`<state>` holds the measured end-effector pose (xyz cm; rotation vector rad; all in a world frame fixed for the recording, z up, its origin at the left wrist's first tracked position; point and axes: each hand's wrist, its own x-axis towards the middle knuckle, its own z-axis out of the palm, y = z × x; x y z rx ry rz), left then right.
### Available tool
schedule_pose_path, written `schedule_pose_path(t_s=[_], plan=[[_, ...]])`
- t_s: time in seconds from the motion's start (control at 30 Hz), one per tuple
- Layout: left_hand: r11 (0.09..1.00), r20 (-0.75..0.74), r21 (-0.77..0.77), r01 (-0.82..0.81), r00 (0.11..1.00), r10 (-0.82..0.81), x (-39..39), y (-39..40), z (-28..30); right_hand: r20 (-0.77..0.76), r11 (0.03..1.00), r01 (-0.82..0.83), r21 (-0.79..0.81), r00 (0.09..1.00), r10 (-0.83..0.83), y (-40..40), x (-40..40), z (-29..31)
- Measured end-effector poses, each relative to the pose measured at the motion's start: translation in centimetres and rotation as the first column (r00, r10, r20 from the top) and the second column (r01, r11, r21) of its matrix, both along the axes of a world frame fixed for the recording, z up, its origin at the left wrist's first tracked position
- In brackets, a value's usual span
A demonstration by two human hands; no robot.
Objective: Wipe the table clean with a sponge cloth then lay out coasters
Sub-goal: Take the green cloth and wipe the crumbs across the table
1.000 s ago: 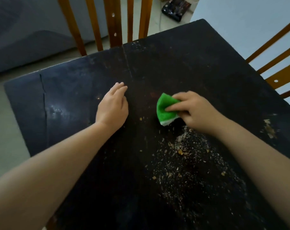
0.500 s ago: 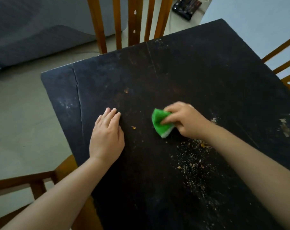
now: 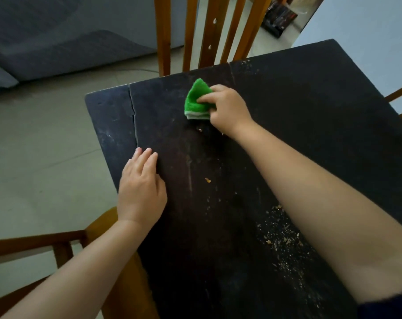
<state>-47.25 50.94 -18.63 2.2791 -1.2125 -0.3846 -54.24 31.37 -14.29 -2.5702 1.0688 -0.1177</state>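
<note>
A folded green sponge cloth [image 3: 196, 101] lies on the dark wooden table [image 3: 310, 107] near its far edge. My right hand [image 3: 227, 110] grips the cloth from the right, fingers curled over it. My left hand [image 3: 141, 187] rests flat on the table near its left edge, fingers straight and together. A patch of pale crumbs [image 3: 280, 240] is scattered on the table under my right forearm, and a single crumb [image 3: 207, 180] lies between my arms. No coasters are in view.
A wooden chair back [image 3: 209, 33] stands against the far edge of the table. Another wooden chair [image 3: 64, 245] is at the lower left beside the table. Chair slats [image 3: 400, 104] show at the right. A dark box [image 3: 279, 18] lies on the floor beyond.
My right hand has slid the green cloth away from me toward the far edge, leaving the crumb patch behind. My left hand stays flat but now sits nearer the table's left edge.
</note>
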Motion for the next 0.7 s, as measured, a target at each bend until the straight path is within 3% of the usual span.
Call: schedule_pose_path(t_s=[0.1, 0.2, 0.27, 0.33, 0.4, 0.47, 0.57, 0.7], plan=[[0.999, 0.062, 0.027, 0.047, 0.997, -0.049, -0.1, 0.1, -0.3, -0.106, 0.995, 0.037, -0.088, 0.993, -0.046, 1.6, 0.0, -1.4], [0.999, 0.066, 0.033, 0.039, 0.997, -0.041, -0.1, 0.0, -0.4, -0.066, 0.982, -0.173, -0.077, 0.983, 0.168, 3.8, -2.8, -1.6], [0.998, 0.074, 0.028, 0.054, 0.996, -0.056, -0.1, 0.1, -0.2, -0.066, 0.931, -0.365, 0.003, 0.929, 0.364, 4.8, -5.8, -1.1], [0.997, 0.065, 0.037, 0.063, 0.996, -0.065, -0.1, 0.2, -0.1, -0.163, 0.883, -0.452, 0.130, 0.868, 0.468, 5.2, -8.9, 0.1], [0.997, 0.064, 0.034, 0.065, 0.996, -0.067, -0.1, 0.2, 0.0, -0.315, 0.854, -0.431, 0.292, 0.799, 0.512, 5.1, -11.1, 2.3], [0.998, 0.069, 0.024, 0.060, 0.996, -0.061, -0.1, 0.2, 0.1, -0.455, 0.874, -0.357, 0.331, 0.750, 0.479, 4.2, -12.3, 3.7], [0.997, 0.063, 0.045, 0.066, 0.996, -0.069, -0.2, 0.1, 0.1, -0.273, 0.901, -0.379, 0.209, 0.862, 0.426, 3.8, -9.9, 4.2], [0.995, 0.072, 0.067, 0.070, 0.995, -0.075, -0.2, 0.0, 0.1, -0.084, 0.911, -0.407, 0.067, 0.908, 0.412, 5.3, -5.3, 1.3]])
